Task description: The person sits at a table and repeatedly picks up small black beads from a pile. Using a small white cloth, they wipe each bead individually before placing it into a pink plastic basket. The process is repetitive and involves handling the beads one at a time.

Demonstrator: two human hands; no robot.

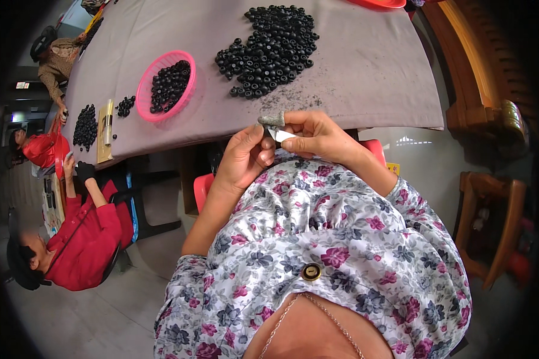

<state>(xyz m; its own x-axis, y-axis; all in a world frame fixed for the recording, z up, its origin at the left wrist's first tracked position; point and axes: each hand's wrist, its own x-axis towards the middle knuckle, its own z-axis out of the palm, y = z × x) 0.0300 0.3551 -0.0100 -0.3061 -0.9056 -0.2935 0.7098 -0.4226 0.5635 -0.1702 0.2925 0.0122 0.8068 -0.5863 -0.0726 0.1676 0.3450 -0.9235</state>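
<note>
Grey cloth covers the long surface (365,78), where a broad heap of small, round, black pieces (269,51) lies beyond the hands, with dark crumbs scattered just beside it. Left of the heap stands a round, pink plastic basket (142,96) holding more such pieces. At the surface's near edge, the right hand (323,136), its forefinger capped with a grey sleeve (272,119), pinches a small, white, flat piece (283,136). Touching close by, the left hand (245,152) has its fingertips drawn together; what they grip, I cannot tell.
</note>
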